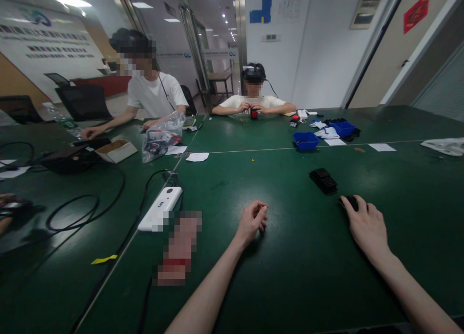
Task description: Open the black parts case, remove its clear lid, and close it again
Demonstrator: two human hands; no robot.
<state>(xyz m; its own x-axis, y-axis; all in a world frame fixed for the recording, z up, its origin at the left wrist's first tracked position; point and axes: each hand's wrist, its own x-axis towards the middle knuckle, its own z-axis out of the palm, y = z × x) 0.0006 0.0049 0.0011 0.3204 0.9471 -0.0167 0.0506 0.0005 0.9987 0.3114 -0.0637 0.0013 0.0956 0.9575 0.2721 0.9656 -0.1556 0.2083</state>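
My left hand (252, 224) hovers at or just above the green table (290, 261), its fingers loosely curled in. Nothing shows between them. At the right, my right hand (369, 230) lies palm down with its fingers over a small black object (351, 203). Most of that object is hidden under the fingers, so its kind cannot be made out. Just beyond it, to the left, lies a black fabric pouch (324, 181) with a flap, touched by neither hand.
A white power bank (161, 209) marked 5 and a blurred-out reddish item (181, 242) lie left, near black cables (123, 237). Blue trays (305, 140), paper slips (197, 157) and a plastic bag (163, 136) stand farther off. Two people (155, 92) sit across the table.
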